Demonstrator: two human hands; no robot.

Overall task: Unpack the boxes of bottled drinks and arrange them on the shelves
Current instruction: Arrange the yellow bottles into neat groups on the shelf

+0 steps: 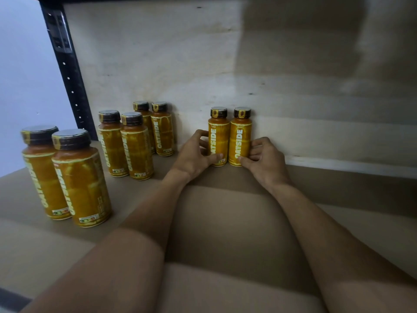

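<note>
Shelf [225, 222] back, twelve o'clock: left hand [194, 155] grips the left bottle [218, 136], right hand [267, 160] grips the right bottle [240, 137], both upright, touching. Six other bottles [137, 147] stand toward nine o'clock.

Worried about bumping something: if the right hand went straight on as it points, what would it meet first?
The right hand already grips the right bottle of the pair; just behind seems the plywood back panel, though depth is unclear.
</note>
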